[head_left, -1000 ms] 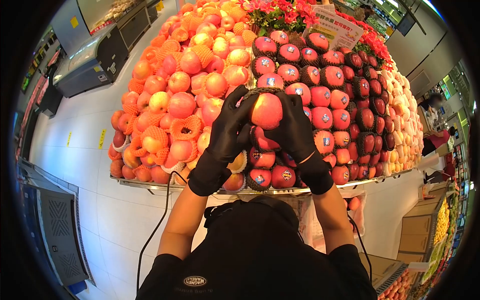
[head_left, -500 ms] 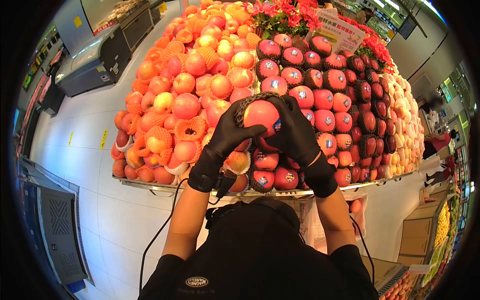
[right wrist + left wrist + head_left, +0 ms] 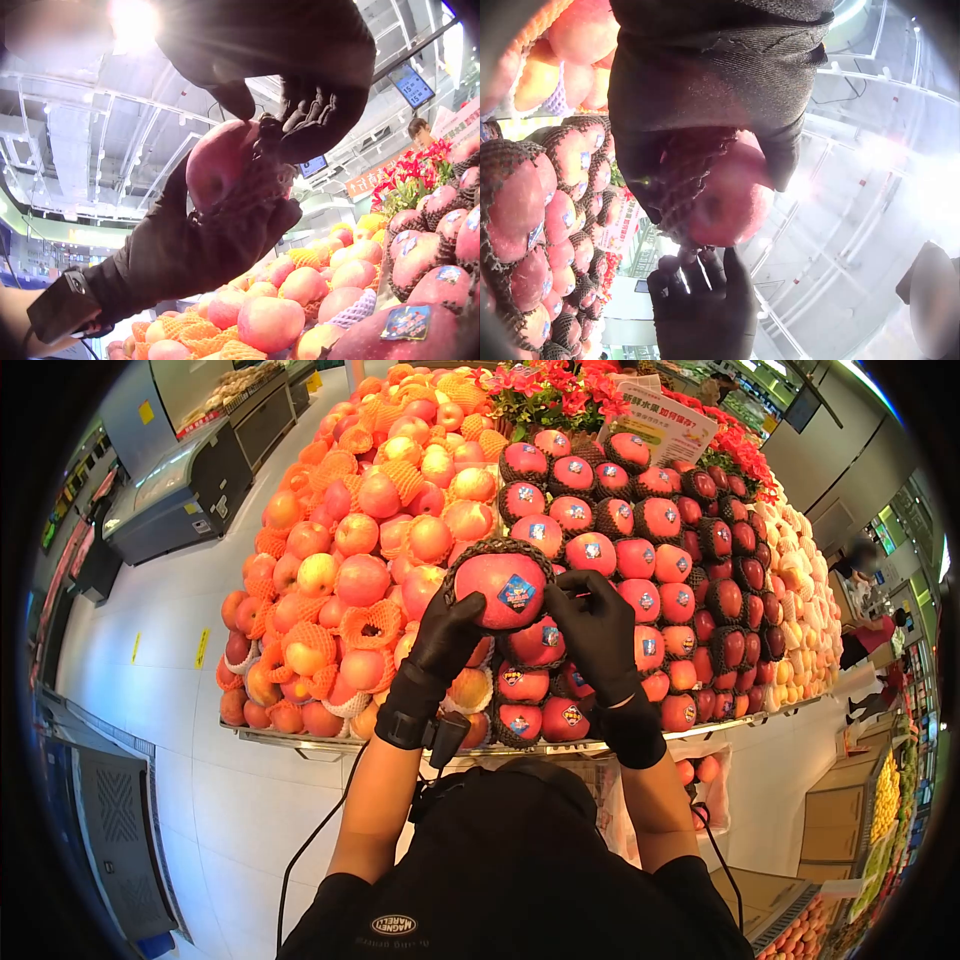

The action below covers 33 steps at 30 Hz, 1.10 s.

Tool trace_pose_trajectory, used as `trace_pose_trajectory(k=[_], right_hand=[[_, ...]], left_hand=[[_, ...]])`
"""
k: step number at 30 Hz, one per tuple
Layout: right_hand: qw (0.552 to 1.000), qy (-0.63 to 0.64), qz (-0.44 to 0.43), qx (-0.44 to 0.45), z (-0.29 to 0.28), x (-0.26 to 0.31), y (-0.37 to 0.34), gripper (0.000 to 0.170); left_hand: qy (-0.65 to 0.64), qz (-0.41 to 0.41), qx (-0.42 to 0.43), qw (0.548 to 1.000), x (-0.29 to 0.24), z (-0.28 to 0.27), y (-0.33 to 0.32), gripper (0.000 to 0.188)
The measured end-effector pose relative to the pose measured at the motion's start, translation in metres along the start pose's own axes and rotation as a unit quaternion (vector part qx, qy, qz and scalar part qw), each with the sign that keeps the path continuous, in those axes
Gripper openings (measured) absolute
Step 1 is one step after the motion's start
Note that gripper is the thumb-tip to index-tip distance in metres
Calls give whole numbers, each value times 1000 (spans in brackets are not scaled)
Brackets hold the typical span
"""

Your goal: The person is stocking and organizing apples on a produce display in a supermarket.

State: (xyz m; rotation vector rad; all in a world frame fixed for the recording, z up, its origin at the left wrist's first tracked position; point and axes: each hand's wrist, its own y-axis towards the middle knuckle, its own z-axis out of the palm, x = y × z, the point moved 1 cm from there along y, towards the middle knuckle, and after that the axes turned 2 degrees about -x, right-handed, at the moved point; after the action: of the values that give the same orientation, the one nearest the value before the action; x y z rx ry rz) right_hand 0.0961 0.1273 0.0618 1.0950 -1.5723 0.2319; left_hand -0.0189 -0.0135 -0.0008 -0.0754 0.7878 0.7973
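A red apple (image 3: 490, 582) with a blue diamond sticker (image 3: 516, 592) is held up over the fruit display, sticker side toward the head camera. A black foam net (image 3: 505, 547) wraps its far side and edges. My gloved left hand (image 3: 445, 640) grips apple and net from the left, thumb on the near face. At the apple's right side, my gloved right hand (image 3: 597, 635) pinches the edge of the net between thumb and fingertips; the right wrist view shows this net (image 3: 266, 176) bunched close by those fingers. In the left wrist view the apple's bare end (image 3: 731, 199) shows.
Rows of stickered apples in black nets (image 3: 640, 600) lie beneath and right of the hands. Loose apples with orange foam nets (image 3: 340, 580) are piled left. Red flowers (image 3: 560, 395) and a sign (image 3: 660, 425) stand behind. The display's metal edge (image 3: 300, 738) runs in front.
The apple has turned so its sticker faces up, with the net now around its rim. My right hand has shifted from around the apple to its right edge; the left still holds it.
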Motion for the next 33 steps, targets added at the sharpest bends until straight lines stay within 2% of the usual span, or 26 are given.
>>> trace_pose_trajectory(k=[2,5,8,11,14,17,20,23,26,27,30,33], right_hand=[[999,-7,-13,-42,6,1,-4,18],[998,-33,-14,-56,8,-3,-5,17],[990,-120,-52,-53,10,-14,-2,14],[990,-75,-101,-69,12,-14,2,12],[981,-121,-133,-78,11,-18,3,12],[985,-130,-106,-51,8,-14,0,12],[996,-85,-5,5,7,-27,4,18],[990,92,77,78,6,-11,5,30],[928,264,186,188,5,-21,0,42],[936,262,143,185,5,-6,-4,47],[942,240,166,168,6,-16,-7,49],[934,291,156,134,7,-21,-9,53]], left_hand=[[14,5,-7,1000,4,-1,1,69],[42,10,-15,999,7,-2,-1,72],[58,40,-7,997,7,0,-4,72],[95,74,-10,993,4,4,-5,70],[140,89,-44,985,2,6,-6,66],[132,93,-54,985,6,-3,-5,65],[78,71,-43,993,6,-3,-8,66],[18,42,-17,999,0,2,-11,69],[31,24,-6,999,3,-1,-10,74],[43,28,-4,999,3,-3,-10,76],[136,36,-20,990,-5,-4,-9,83],[211,46,-41,976,-6,-6,-8,88]])
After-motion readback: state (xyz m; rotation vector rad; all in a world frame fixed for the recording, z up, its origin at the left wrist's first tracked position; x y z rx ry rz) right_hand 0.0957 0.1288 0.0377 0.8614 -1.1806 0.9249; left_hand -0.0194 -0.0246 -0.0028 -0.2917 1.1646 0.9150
